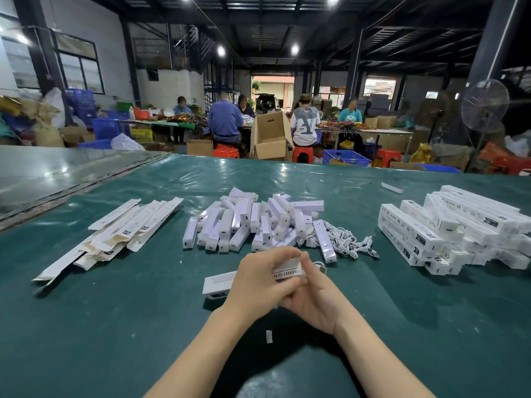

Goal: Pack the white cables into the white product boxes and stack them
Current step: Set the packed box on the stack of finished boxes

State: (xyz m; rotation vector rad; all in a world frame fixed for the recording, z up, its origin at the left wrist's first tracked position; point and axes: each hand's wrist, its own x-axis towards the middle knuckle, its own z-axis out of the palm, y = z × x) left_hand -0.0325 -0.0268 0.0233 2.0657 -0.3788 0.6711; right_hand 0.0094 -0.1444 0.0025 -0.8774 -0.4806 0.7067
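white box (pixel 219 283) middle hidden under left hand (pixel 255 282), packed stack (pixel 413 234) cut off right

Both bare forearms rise from the bottom of the view and converge at the white product box (pixel 288 272). The left hand (pixel 257 280) lies over the box's middle, fingers curled across its top. The right hand (pixel 314 301) cups the box's right end from beneath (palm turned up), thumb raised against that end, fingers tucked under the left hand.
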